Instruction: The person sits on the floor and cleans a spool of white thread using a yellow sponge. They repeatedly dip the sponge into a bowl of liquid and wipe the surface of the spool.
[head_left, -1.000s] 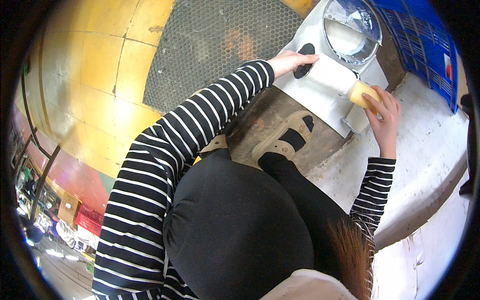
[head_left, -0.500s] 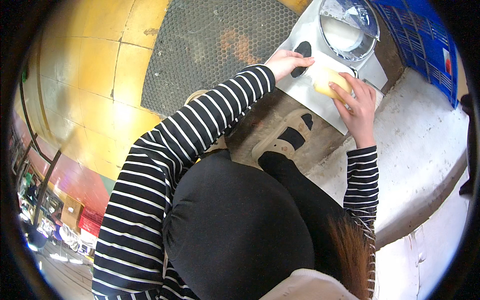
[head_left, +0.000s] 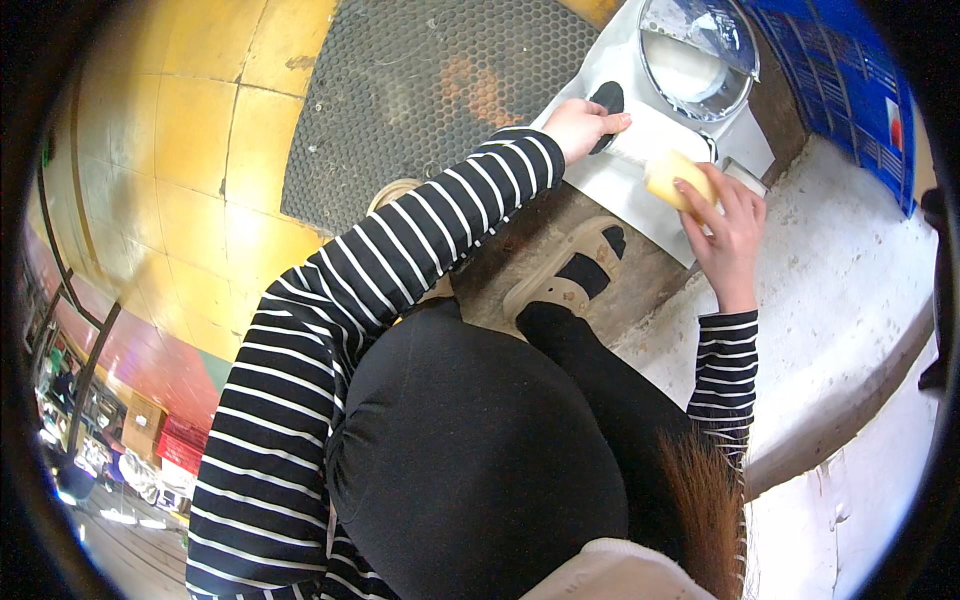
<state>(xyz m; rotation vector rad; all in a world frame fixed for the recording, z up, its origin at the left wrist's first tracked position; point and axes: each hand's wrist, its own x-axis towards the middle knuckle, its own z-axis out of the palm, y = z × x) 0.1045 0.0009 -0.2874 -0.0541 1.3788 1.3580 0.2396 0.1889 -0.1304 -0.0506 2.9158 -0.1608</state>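
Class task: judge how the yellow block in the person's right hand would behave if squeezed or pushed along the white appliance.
The yellow block looks like a sponge: probably soft and light, since the right hand holds it by the fingertips alone. It is blocky, so unlikely to roll.

I count one yellow sponge (head_left: pixel 678 178) and one grey appliance (head_left: pixel 660 130). Beside the appliance: one blue crate (head_left: pixel 850 90), one dark mat (head_left: pixel 440 90).

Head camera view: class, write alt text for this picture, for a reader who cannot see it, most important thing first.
A crouching person in a striped top presses a yellow sponge against a white machine with the right hand, while the left hand rests flat on its top. The machine has a round glass lid and stands beside a blue crate and a dark honeycomb floor mat.
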